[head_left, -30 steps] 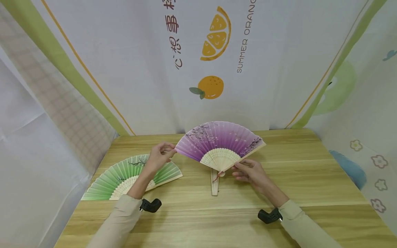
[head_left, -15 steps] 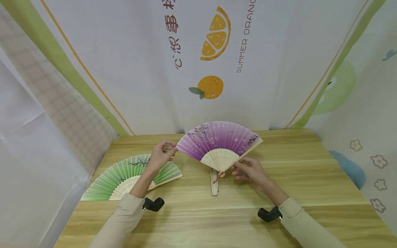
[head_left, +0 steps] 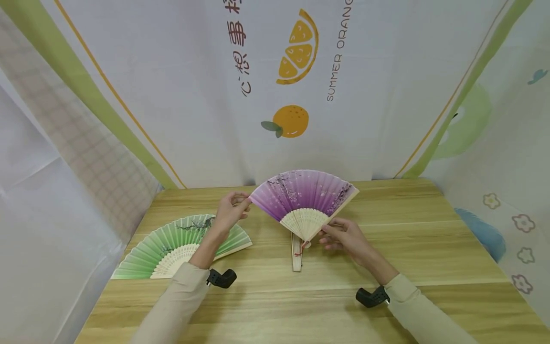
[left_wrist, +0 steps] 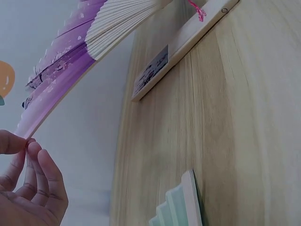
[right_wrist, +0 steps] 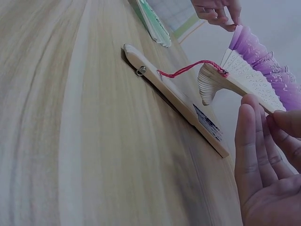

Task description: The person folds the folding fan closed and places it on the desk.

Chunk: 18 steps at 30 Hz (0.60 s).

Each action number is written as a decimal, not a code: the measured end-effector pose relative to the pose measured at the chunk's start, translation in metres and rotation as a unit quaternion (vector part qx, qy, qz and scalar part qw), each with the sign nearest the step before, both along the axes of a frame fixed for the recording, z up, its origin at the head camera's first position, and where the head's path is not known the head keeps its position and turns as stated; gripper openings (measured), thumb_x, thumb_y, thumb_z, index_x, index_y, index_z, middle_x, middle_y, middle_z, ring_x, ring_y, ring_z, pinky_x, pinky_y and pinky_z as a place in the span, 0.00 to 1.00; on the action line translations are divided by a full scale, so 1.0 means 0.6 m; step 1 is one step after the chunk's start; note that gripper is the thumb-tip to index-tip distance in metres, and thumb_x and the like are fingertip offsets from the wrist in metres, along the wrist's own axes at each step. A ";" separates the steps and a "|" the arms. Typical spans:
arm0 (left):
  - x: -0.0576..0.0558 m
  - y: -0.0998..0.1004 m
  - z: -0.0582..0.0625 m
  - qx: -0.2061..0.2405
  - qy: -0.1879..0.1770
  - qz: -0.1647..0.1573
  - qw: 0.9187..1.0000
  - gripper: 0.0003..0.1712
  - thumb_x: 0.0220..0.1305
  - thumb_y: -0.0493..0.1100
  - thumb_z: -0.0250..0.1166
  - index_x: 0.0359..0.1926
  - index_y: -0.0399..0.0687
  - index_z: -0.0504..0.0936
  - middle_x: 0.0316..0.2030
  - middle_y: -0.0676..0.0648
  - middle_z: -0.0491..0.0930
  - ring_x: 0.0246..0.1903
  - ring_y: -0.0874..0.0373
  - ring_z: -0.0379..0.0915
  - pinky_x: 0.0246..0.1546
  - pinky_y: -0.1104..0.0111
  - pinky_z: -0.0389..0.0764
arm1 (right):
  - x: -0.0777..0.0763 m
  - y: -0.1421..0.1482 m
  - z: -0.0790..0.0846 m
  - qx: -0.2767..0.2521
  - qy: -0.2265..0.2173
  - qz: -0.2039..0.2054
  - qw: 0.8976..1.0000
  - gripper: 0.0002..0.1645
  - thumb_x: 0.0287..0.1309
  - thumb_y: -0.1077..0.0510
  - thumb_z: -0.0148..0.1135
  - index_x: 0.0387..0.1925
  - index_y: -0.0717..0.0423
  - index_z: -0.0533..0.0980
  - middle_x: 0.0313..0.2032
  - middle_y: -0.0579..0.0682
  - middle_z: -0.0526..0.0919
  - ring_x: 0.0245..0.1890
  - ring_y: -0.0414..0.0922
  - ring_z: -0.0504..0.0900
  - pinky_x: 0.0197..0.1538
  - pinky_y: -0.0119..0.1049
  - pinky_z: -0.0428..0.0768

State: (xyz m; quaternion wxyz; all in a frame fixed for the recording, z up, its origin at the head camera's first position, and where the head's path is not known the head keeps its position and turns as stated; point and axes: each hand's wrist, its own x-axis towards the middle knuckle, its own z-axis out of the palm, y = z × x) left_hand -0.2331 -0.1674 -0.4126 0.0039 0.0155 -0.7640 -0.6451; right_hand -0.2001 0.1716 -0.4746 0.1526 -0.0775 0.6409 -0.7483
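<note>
A spread purple folding fan (head_left: pixel 306 191) with blossom branches and pale pierced ribs is held up above the table by both hands. My left hand (head_left: pixel 232 210) pinches its left outer corner between thumb and fingertips (left_wrist: pixel 29 147). Near the pivot, my right hand (head_left: pixel 345 239) pinches the right outer rib, other fingers stretched out. A red cord (right_wrist: pixel 188 69) hangs at the pivot. Beneath, a folded fan (head_left: pixel 297 255) with a dark printed panel (right_wrist: pixel 208 122) lies on the table. Its far end is hidden by the purple fan in the head view.
A spread green fan (head_left: pixel 143 258) lies on the left of the wooden table (head_left: pixel 275 306), partly covered by my left forearm. Behind the far table edge hangs a white cloth (head_left: pixel 206 143) with orange prints; more cloth hangs at both sides.
My left hand has moved right and slightly up with the purple fan's left corner. The right edge has swung a little inward, so the fan's spread is narrower. My right hand has barely shifted.
</note>
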 end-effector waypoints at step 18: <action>-0.009 0.049 0.010 0.054 0.008 0.003 0.999 0.14 0.74 0.36 0.62 0.56 0.38 0.76 0.48 0.38 0.81 0.38 0.54 0.79 0.35 0.69 0.83 | 0.000 0.001 0.003 0.012 0.022 0.019 0.999 0.11 0.71 0.64 0.60 0.45 0.72 0.76 0.38 0.60 0.85 0.34 0.47 0.87 0.38 0.42 0.87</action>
